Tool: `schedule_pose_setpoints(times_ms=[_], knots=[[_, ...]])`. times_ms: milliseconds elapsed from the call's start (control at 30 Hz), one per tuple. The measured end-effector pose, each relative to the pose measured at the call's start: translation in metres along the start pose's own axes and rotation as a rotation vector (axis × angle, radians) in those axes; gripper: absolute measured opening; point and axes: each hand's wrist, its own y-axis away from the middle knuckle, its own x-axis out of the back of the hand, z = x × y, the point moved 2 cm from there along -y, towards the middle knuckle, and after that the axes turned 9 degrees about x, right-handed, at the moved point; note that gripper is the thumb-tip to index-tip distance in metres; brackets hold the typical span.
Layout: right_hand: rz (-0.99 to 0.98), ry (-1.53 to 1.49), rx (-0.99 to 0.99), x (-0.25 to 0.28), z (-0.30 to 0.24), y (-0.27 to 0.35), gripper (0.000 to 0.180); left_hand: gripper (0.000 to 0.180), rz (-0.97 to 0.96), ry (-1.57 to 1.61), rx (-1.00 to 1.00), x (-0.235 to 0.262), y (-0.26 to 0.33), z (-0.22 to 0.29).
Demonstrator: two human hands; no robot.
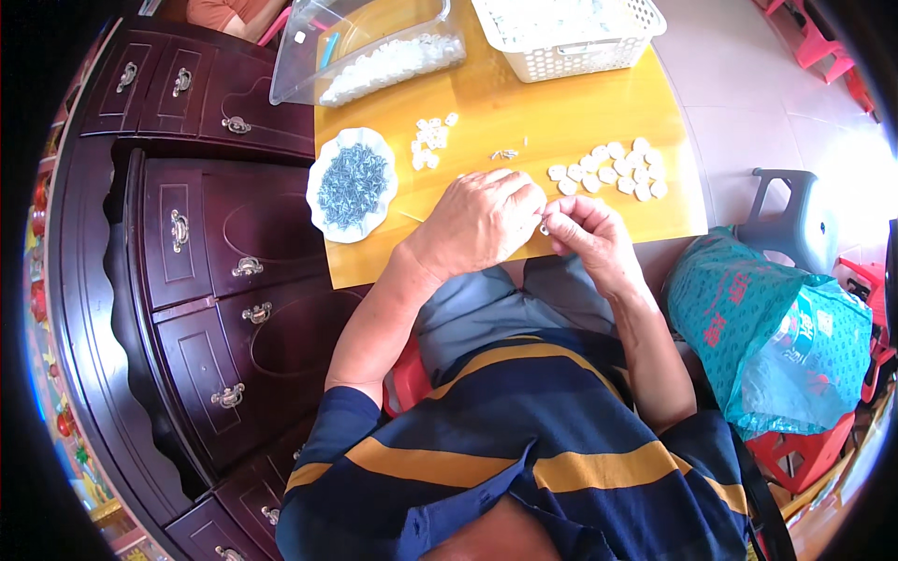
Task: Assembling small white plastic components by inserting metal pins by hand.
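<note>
Over the near edge of the yellow table, my hands meet with their fingertips almost touching. My left hand (488, 213) is closed, back up, and its fingers hide whatever they hold. My right hand (594, 241) pinches a small whitish piece (544, 227) between thumb and fingers, only partly visible. Just beyond lie a few loose metal screws or pins (505, 153). To the left, a white scalloped bowl (314, 208) holds many more of these. A loose group of small white plastic pieces (428, 142) lies beside the bowl; rounder white pieces (617, 174) spread out at the right.
A clear plastic bin (290, 56) with white pieces and a white perforated basket (575, 61) stand at the far side of the table (374, 266). Dark wooden drawers (215, 234) flank the left. Right are a teal bag (739, 327) and a grey-blue stool (786, 220).
</note>
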Motion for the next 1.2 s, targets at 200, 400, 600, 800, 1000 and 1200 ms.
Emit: schedule_pose_setpoints(times_ms=[200, 400, 600, 800, 1000, 1200], knots=[[-0.044, 0.014, -0.031, 0.002, -0.004, 0.002, 0.014, 0.009, -0.006, -0.01, -0.007, 0.001, 0.002, 0.007], [-0.003, -0.103, 0.011, 0.002, -0.004, 0.002, 0.018, 0.012, 0.105, 0.273, 0.107, -0.001, 0.007, 0.009], [-0.068, -0.085, 0.01, 0.002, 0.0, 0.001, 0.017, 0.008, 0.208, 0.372, 0.184, -0.013, 0.012, 0.008], [-0.041, -0.064, 0.033, -0.004, -0.001, 0.003, 0.014, 0.003, 0.151, 0.522, 0.303, -0.012, 0.015, 0.006], [0.004, 0.044, 0.114, -0.004, 0.0, 0.004, 0.012, 0.003, 0.13, 0.627, 0.427, -0.018, 0.021, 0.001], [0.029, 0.115, 0.124, -0.004, 0.003, 0.004, 0.01, 0.003, 0.142, 0.641, 0.425, -0.018, 0.02, 0.0]])
